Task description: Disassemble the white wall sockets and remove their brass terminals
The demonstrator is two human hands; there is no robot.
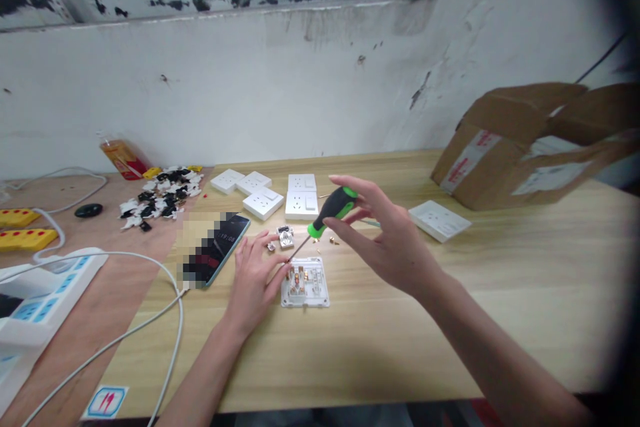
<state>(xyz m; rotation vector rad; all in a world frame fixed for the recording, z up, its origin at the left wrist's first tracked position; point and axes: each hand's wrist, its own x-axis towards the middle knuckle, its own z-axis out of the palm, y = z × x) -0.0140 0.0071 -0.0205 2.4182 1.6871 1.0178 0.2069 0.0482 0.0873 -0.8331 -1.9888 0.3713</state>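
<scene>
My right hand (387, 240) grips a black and green screwdriver (336, 208) by the handle, thumb and fingers around it. Its thin shaft slants down to the left, the tip near the upper left edge of an opened white wall socket (316, 288). That socket lies back up, with brass contacts showing inside. My left hand (254, 273) rests on the table to its left, fingers apart, the thumb at the socket's edge by the screwdriver tip. Its forefinger reaches toward a small white socket insert (285, 237). Whether the tip touches anything is hard to see.
Several finished-looking white sockets (301, 203) lie farther back, another socket (440, 220) to the right. Small brass pieces (334, 240) are scattered behind the opened one. At left are a phone (223, 250) on a white cable, a black and white parts pile (160, 197) and power strips (65, 287). A cardboard box (520, 147) stands right.
</scene>
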